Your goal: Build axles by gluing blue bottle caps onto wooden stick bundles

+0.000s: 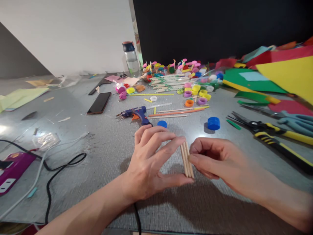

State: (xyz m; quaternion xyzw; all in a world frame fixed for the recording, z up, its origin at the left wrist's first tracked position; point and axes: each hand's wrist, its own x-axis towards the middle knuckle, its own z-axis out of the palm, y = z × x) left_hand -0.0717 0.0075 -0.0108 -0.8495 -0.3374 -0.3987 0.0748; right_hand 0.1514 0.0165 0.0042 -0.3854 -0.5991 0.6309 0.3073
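Short, round, pale wooden sticks [187,160]: head view has them side by side, tilted, over the grey desk [102,143]. L hand [149,161] has its fingers and thumb on both ends; R hand [217,160] has its fingers pinching the outer side. Prob. v. light, stiff, not too slippery. Thin, so may snap or slip out of line. Best grab: both ends, w/ a soft squeeze.

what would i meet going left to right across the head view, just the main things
Power strip → phone → left hand → held sticks → right hand → black-and-yellow pliers.
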